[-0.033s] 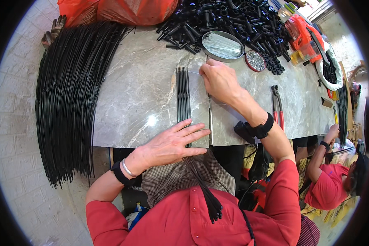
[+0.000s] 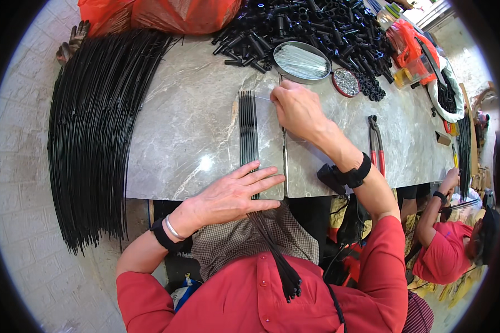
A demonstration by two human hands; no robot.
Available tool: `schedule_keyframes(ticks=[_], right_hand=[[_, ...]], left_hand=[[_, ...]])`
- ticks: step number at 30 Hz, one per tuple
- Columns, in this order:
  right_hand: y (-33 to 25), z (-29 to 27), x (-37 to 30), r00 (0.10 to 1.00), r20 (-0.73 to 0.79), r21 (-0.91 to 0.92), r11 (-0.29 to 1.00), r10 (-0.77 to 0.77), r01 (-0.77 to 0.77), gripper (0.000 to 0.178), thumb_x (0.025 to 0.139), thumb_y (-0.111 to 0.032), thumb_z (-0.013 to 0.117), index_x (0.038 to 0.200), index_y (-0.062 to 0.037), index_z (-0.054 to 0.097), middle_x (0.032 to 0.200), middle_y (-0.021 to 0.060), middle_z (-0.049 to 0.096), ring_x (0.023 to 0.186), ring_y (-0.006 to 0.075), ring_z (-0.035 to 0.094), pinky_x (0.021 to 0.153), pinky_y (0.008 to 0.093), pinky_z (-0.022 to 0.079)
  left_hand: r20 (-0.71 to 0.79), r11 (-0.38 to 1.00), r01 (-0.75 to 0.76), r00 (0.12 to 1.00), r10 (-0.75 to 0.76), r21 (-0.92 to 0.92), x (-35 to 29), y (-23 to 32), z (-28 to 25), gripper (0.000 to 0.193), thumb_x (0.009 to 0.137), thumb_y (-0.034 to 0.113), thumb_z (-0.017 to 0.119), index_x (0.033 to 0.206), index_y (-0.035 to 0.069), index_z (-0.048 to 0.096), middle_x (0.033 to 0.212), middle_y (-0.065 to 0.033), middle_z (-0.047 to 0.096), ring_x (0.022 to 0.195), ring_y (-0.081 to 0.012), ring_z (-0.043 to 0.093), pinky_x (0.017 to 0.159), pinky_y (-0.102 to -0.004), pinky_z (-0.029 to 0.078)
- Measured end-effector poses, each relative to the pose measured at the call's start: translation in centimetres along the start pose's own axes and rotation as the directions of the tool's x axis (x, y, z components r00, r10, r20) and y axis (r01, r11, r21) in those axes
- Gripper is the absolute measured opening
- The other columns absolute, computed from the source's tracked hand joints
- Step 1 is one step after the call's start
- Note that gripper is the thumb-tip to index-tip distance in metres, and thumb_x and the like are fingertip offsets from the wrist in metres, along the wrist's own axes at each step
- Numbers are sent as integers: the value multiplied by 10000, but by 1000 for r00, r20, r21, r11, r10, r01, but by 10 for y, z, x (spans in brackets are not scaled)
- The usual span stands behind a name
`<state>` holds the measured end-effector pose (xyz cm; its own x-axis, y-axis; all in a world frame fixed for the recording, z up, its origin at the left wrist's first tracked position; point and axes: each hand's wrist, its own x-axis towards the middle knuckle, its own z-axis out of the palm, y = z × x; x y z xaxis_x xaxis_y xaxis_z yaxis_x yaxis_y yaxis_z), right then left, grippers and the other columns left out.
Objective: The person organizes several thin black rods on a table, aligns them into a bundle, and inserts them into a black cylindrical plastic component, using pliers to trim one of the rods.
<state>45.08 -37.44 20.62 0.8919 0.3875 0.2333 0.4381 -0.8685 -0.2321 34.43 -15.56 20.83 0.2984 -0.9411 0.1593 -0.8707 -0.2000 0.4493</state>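
Between the two pictures nothing visible has shifted; that suggests the work is at a steady hold, with the row of black cables [image 2: 249, 127] kept flat and in line on the worktop [image 2: 189, 122]. The left hand [image 2: 236, 191] lies across the row with fingers spread, bearing on it near the worktop's edge; the cables' lower ends hang below that hand, against the person's clothing. The right hand [image 2: 299, 111] is beyond it and to its right, fingertips drawn together on a thin pale strand [image 2: 263, 98] that reaches the row near its far end; whether the strand is fastened there I cannot tell. Just beyond the right hand sits an oval tray [image 2: 281, 71] of pale strands; red-handled pliers [image 2: 376, 145] lie to the right of its forearm, untouched.
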Motion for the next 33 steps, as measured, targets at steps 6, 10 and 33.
schedule_keyframes(ticks=[6, 10, 33], right_hand=[[-1, -2, -1, 999, 20, 21, 999, 27, -27, 122, 821, -86, 536, 851, -40, 645, 848, 125, 613, 834, 337, 611, 721, 426, 484], [-2, -5, -1, 998, 43, 36, 998, 45, -46, 133, 828, -91, 531, 863, -39, 648, 858, 127, 616, 845, 338, 612, 727, 427, 485], [5, 1, 4, 1000, -9, 46, 999, -24, 24, 146, 816, -47, 519, 888, -42, 646, 888, 108, 597, 940, 307, 586, 761, 411, 480]], left_hand=[[4, 1000, 2, 1000, -2, 5, 0, 0, 1, 534, 726, 75, 661, 1218, 260, 571, 1453, -79, 398, 1350, -273, 365, 1131, -468, 278], [7, 1000, 12, 1000, -12, -14, 0, 0, 1, 536, 727, 79, 661, 1221, 265, 572, 1453, -77, 398, 1353, -270, 360, 1134, -464, 275], [33, 1000, 4, 999, -3, -23, 0, -2, 0, 618, 678, 70, 681, 1253, 260, 555, 1467, -83, 378, 1364, -277, 344, 1135, -473, 266]])
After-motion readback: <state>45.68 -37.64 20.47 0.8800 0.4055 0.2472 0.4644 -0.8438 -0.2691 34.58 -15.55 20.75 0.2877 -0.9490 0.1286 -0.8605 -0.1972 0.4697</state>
